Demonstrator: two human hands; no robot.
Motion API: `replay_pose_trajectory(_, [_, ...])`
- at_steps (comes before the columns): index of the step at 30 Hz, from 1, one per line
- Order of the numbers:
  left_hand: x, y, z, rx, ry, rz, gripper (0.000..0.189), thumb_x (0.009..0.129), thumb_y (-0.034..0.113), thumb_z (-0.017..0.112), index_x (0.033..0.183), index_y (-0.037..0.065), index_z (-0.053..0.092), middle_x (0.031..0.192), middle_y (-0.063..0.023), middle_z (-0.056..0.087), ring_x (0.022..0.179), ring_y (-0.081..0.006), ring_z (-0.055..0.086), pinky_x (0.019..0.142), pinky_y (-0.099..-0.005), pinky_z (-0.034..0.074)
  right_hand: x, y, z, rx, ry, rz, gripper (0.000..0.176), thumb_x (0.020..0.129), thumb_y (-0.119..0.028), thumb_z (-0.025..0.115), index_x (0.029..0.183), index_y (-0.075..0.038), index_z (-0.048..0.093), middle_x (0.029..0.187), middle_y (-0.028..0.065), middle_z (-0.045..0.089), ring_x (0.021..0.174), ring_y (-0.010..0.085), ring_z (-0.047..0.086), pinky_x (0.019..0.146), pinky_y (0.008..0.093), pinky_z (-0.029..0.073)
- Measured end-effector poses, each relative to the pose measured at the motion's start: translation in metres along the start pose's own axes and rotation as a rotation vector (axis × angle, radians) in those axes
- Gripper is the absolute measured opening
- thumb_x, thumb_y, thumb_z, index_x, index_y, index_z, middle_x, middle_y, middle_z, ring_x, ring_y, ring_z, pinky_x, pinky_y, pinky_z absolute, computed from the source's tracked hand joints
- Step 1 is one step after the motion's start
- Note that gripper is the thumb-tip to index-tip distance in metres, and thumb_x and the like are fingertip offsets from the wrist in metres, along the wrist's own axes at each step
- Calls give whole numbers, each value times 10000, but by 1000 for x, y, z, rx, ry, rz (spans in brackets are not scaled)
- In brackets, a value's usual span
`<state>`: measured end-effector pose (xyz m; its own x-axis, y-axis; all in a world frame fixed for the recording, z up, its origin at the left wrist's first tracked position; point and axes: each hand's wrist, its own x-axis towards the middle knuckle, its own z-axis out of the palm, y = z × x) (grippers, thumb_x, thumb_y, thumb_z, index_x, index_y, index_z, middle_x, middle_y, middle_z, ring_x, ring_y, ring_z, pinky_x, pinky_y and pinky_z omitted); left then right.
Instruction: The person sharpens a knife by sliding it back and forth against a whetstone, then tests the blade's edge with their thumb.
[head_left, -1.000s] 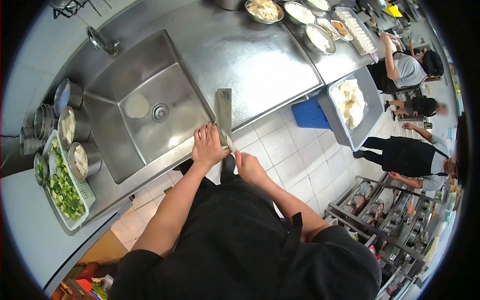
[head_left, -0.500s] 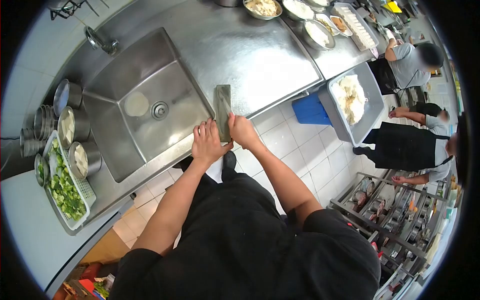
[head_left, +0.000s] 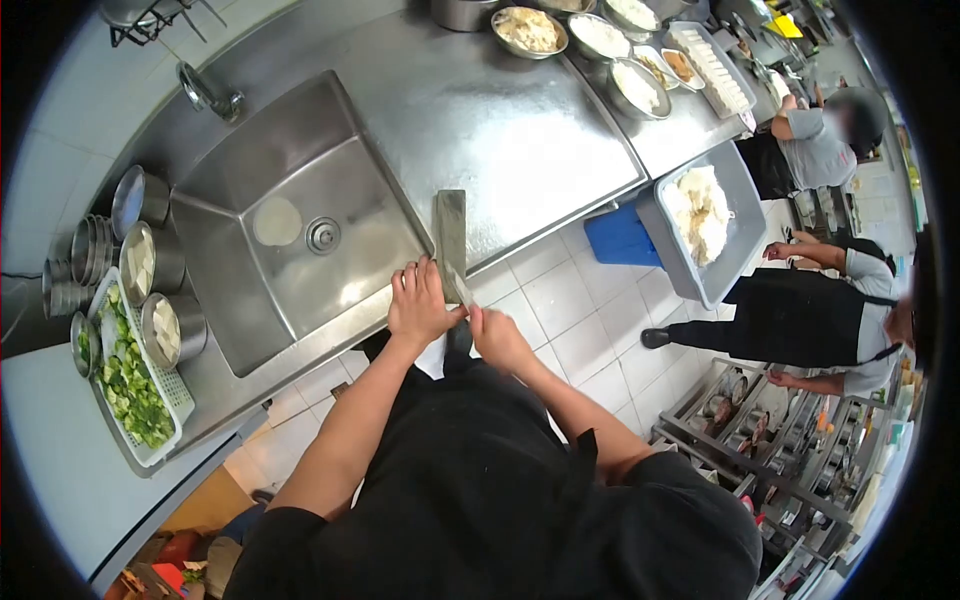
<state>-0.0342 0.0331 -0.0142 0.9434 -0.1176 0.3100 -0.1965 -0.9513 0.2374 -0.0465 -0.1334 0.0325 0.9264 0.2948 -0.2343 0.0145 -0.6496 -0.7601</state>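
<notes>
A long grey whetstone (head_left: pixel 452 225) lies on the steel rim between the sink and the worktop, its near end by the counter's front edge. My left hand (head_left: pixel 420 305) grips the near end of the stone, fingers along its left side and thumb toward the front. My right hand (head_left: pixel 502 340) is closed around the handle of a knife, in front of the counter edge. The narrow knife blade (head_left: pixel 460 290) slants over the near end of the stone; its handle is hidden in my fist.
Left of the stone is a steel sink (head_left: pixel 235 290) with a pale round piece (head_left: pixel 277 221) in it. A basket of cut greens (head_left: pixel 135 390) and metal pots stand farther left. Food bowls (head_left: pixel 528 32) line the back. A grey tub (head_left: pixel 735 250) and two people are at right.
My right hand has drawn the knife back toward my body along the stone. My left hand stays at the stone's near end. The person at right has shifted a leg.
</notes>
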Motion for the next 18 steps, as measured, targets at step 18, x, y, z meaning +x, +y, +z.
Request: replay_pose_trajectory(18, [0,2,-8,-9,-108,-21,927,714,589,755,1250,-120,492,1285,-231,557,1174,-370,504,1020,-492,355,80,-28,-20,42,-127,303,585,1052,-320,377,748,101,648,742,347,616,778,515,644,675,576,521])
